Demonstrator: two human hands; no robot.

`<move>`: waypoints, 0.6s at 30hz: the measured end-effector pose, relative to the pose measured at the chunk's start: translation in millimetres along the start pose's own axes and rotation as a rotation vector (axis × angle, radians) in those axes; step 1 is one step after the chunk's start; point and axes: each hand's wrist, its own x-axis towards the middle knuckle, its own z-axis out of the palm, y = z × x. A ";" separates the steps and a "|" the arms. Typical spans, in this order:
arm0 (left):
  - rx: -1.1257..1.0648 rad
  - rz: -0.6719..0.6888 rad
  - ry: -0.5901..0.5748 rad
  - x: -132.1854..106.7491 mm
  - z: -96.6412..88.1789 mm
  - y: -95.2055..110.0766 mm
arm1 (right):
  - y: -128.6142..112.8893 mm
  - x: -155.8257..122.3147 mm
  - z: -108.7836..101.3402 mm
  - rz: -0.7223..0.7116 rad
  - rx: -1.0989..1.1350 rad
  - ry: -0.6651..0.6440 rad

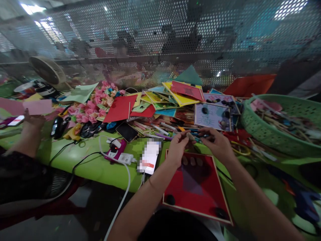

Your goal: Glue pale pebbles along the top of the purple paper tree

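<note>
My left hand (178, 146) pinches a small pale pebble (190, 136) between thumb and fingertips, above the far edge of a red board (200, 187) with light wooden edging. Just to the right, my right hand (214, 142) has bent fingers with a gap between thumb and forefinger; nothing clear shows in it. Along the board's upper part lie several pale oval pebbles (193, 161), partly shaded by my left hand. A dark round stone (171, 199) sits at the board's near left corner, and another dark stone (219, 212) at its near right.
Stacked coloured boards (185, 93), pens and sticks lie behind my hands. A green basket (276, 140) stands right, a glue gun (301, 194) nearer. Left are a lit phone (150, 155), a power strip (116, 149), cables, pink paper flowers (91, 108) and another person's hand (31, 125).
</note>
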 end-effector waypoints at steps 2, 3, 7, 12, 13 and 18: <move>0.000 -0.008 0.012 -0.2 -0.8 0.2 | -4.1 -1.0 -0.4 -0.045 0.188 -0.135; 0.006 -0.012 0.014 -0.6 -1.1 0.4 | -6.6 -1.8 -0.6 -0.055 0.237 -0.181; 0.026 -0.056 -0.017 -2.4 -1.5 1.8 | -15.3 -4.5 -1.4 -0.017 0.328 -0.235; -0.017 -0.087 -0.088 -4.2 1.1 3.0 | -20.6 -6.3 -1.1 0.111 0.571 -0.289; -0.020 -0.089 -0.111 -4.8 2.0 3.3 | -21.5 -6.4 -1.1 0.125 0.567 -0.269; 0.108 -0.010 -0.065 -7.5 5.6 7.2 | -29.2 -9.9 -8.5 0.089 0.436 -0.102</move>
